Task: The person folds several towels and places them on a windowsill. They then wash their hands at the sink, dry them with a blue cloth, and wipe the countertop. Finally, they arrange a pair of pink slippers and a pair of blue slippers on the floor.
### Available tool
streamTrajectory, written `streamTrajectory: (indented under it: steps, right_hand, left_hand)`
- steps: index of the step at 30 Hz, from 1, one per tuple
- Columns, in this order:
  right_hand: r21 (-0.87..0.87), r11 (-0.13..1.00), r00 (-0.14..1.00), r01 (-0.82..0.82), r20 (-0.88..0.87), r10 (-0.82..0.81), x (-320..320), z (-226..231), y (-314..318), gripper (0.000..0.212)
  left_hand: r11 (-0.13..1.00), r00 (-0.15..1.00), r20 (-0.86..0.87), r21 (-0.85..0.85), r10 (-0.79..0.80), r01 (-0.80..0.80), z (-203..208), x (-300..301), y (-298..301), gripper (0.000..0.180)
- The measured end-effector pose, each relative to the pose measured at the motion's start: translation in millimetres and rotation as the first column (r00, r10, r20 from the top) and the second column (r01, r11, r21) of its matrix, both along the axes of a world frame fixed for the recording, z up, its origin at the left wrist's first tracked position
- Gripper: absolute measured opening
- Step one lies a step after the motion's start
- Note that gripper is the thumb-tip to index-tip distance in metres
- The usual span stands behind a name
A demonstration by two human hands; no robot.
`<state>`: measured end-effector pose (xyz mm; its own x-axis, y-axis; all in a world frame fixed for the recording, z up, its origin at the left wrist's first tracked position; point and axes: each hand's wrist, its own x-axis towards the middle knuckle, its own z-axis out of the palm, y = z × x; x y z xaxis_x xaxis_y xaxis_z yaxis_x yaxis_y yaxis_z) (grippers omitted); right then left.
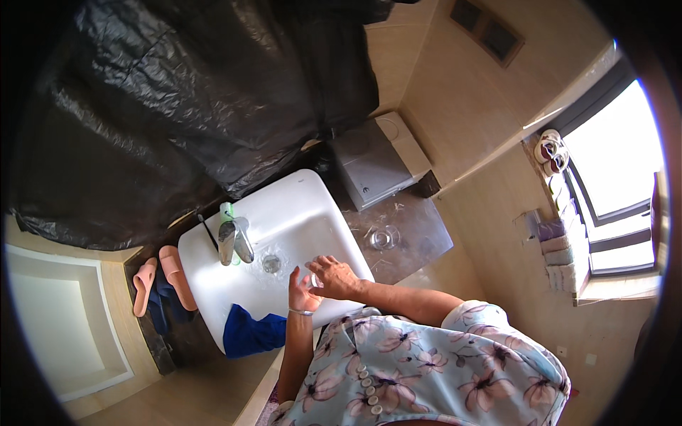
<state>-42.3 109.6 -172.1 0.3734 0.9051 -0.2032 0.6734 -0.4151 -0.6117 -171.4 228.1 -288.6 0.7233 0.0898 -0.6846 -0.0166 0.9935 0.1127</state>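
Note:
Over the near right part of the white washbasin, my two hands meet around a small whitish or clear thing, mostly covered by fingers. My left hand has curved fingers against it and a band at the wrist. From the right, my right hand closes over the same thing. A metal faucet rises at the basin's left side, with a green and white item behind it. The drain shows wet gleams around it. A dark blue cloth hangs over the near left rim.
Right of the basin, a clear round glass piece rests on the dark counter. A grey box stands behind it. Black plastic sheeting covers the far wall. Pink slippers lie left; folded towels sit by the window.

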Motion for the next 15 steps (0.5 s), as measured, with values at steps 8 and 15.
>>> streamTrajectory:
  steps: [8,15]
  right_hand:
    - [-0.136,0.991,0.997,-0.011,-0.072,0.001,46.1,-2.6,-43.8,0.103]
    - [0.388,0.887,0.969,0.249,-0.110,-0.223,100.9,42.6,-103.5,0.088]
  left_hand:
    - [0.737,0.971,-0.219,0.672,0.097,0.078,34.5,44.9,-54.7,0.090]
    - [-0.115,0.992,-0.103,0.989,-0.074,0.094,109.8,114.5,-90.8,0.105]
